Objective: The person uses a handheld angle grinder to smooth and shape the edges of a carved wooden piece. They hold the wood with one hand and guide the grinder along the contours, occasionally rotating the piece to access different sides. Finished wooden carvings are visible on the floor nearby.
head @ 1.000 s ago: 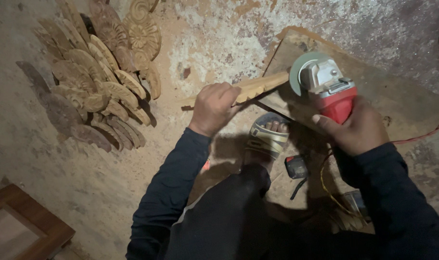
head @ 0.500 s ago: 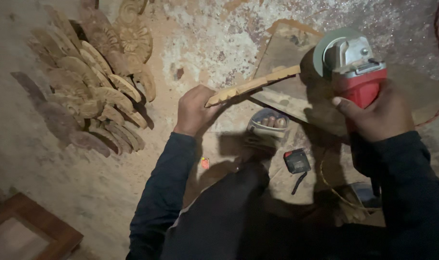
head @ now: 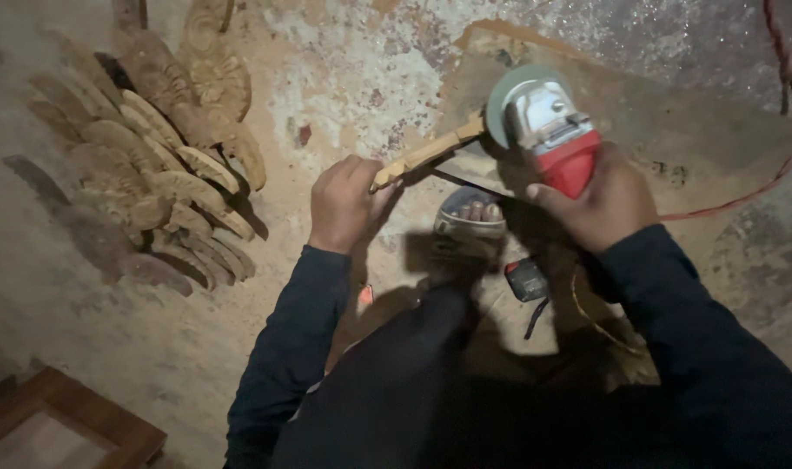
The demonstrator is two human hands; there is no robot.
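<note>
My left hand (head: 344, 204) grips the near end of a narrow pale wooden piece (head: 430, 154) that slants up to the right. My right hand (head: 600, 204) holds a red and silver angle grinder (head: 548, 130) by its body. The grinder's round greenish disc (head: 500, 104) touches the far end of the wooden piece. Under both lies a flat brown board (head: 674, 113) on the dusty floor. My sandalled foot (head: 471, 217) rests at the board's near edge, between my two hands.
A heap of carved curved wooden pieces (head: 152, 174) lies on the floor at the left. A red cord (head: 735, 200) runs off to the right. A small dark object (head: 526, 280) sits by my foot. A wooden frame (head: 57, 426) shows at the bottom left corner.
The grinder and the wooden piece stay together while my view shifts a little. The disc now sits against the far end of the piece.
</note>
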